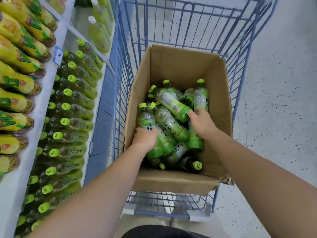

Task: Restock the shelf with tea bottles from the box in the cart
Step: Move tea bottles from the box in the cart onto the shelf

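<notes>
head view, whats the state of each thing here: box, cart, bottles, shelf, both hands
cardboard box, open, flaps up, standing in the cart
cart, beside the shelf
tea bottles, capped, jumbled in the box
left hand, grips the leftmost bottle
right hand, fingertips at the base of the top bottle, grip unclear
shelf, stocked with rows of capped bottles

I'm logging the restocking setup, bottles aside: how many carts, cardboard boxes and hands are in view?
Cart: 1
Cardboard box: 1
Hands: 2, the left hand gripping a bottle, and the right hand
Total: 4
</notes>
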